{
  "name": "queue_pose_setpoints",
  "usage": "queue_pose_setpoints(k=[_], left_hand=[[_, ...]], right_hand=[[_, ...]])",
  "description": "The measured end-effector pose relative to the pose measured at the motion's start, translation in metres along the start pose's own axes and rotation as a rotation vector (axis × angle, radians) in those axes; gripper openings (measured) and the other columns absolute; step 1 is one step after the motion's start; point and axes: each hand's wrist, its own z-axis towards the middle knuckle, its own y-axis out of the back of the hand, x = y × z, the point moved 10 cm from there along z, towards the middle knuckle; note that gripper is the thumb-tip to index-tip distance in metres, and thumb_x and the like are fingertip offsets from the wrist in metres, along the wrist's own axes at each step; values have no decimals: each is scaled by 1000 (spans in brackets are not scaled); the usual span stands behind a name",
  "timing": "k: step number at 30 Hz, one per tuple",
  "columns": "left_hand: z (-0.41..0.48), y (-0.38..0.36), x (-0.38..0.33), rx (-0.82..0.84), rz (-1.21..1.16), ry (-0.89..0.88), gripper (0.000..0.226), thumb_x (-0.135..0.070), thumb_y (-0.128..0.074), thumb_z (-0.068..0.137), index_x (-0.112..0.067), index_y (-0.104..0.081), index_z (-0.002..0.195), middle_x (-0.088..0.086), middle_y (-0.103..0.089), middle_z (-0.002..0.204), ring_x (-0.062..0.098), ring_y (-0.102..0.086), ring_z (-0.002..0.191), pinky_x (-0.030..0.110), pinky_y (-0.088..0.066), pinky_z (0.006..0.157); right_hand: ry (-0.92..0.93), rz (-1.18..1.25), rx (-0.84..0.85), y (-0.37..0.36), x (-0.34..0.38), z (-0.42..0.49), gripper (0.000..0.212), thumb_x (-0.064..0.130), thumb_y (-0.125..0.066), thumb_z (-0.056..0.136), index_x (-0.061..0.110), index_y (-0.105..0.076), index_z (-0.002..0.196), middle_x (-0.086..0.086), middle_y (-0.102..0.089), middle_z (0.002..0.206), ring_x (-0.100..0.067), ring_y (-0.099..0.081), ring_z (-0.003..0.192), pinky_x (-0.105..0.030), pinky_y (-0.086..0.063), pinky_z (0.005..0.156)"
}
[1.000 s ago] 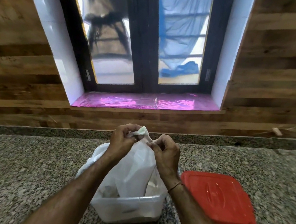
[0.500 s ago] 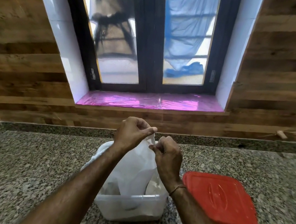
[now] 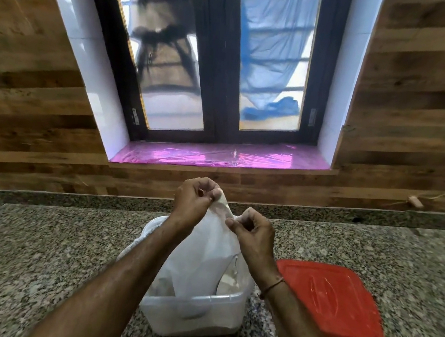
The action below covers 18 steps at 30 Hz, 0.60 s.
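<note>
A clear plastic container (image 3: 194, 319) stands on the granite counter (image 3: 43, 245) in front of me. A white plastic bag (image 3: 201, 256) sits inside it and rises above its rim. My left hand (image 3: 193, 201) pinches the bag's top edge between thumb and fingers. My right hand (image 3: 250, 229) pinches the bag's edge a little lower and to the right. What the bag holds is hidden by its cloudy plastic.
A red lid (image 3: 330, 303) lies flat on the counter just right of the container. Wood panelling (image 3: 27, 134) backs the counter, with a dark-framed window (image 3: 222, 58) above a pink-covered sill (image 3: 217, 154).
Both hands stay at the top of the bag. The left hand's fingers have curled tighter on the edge, and the two hands have drawn slightly apart.
</note>
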Motion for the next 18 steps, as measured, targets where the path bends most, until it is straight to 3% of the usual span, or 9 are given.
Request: queue_pose_setpoints(k=[4, 7, 9, 12, 15, 18], left_hand=[[-12, 0, 2, 9, -184, 2, 17, -7, -71, 95, -15, -75, 80, 8, -74, 81, 21, -63, 75, 41, -56, 70], [-17, 12, -3, -68, 10, -107, 8, -16, -81, 86, -18, -73, 86, -1, -73, 89, 15, -65, 79, 32, -55, 68], [-16, 17, 4, -58, 57, -93, 13, -17, -85, 82, -17, -71, 81, -2, -72, 80, 11, -62, 70, 30, -51, 64], [-16, 27, 17, -88, -28, -36, 19, -12, -87, 79, -14, -70, 69, 6, -69, 67, 10, -57, 62, 30, -47, 62], [-19, 18, 11, -41, -36, -48, 20, -8, -83, 82, -17, -72, 67, -1, -69, 64, 11, -60, 62, 31, -50, 61], [-23, 8, 8, 9, -23, -72, 18, -5, -81, 83, -16, -74, 70, -1, -72, 67, 9, -65, 65, 32, -54, 64]], right_hand=[[-83, 61, -60, 4, -12, 4, 30, 30, -84, 75, 17, -60, 62, 4, -58, 60, -13, -49, 61, -37, -45, 61], [-158, 53, -118, 5, -24, 2, 26, 24, -86, 76, 16, -64, 63, 2, -64, 62, -13, -55, 61, -41, -52, 63], [-142, 36, -108, 7, -21, 0, 24, 26, -85, 76, 16, -66, 66, -1, -68, 65, -13, -57, 63, -43, -53, 63], [-102, 97, -19, 1, -6, 2, 19, 39, -80, 86, 22, -71, 86, -6, -72, 83, -18, -62, 75, -44, -56, 68], [-151, 206, 112, -15, 14, 14, 21, 38, -71, 95, 24, -75, 110, -9, -74, 104, -22, -69, 92, -41, -60, 79], [-196, 247, 271, -28, 30, 24, 14, 18, -74, 94, 4, -76, 97, -9, -75, 90, -18, -69, 82, -32, -58, 74]])
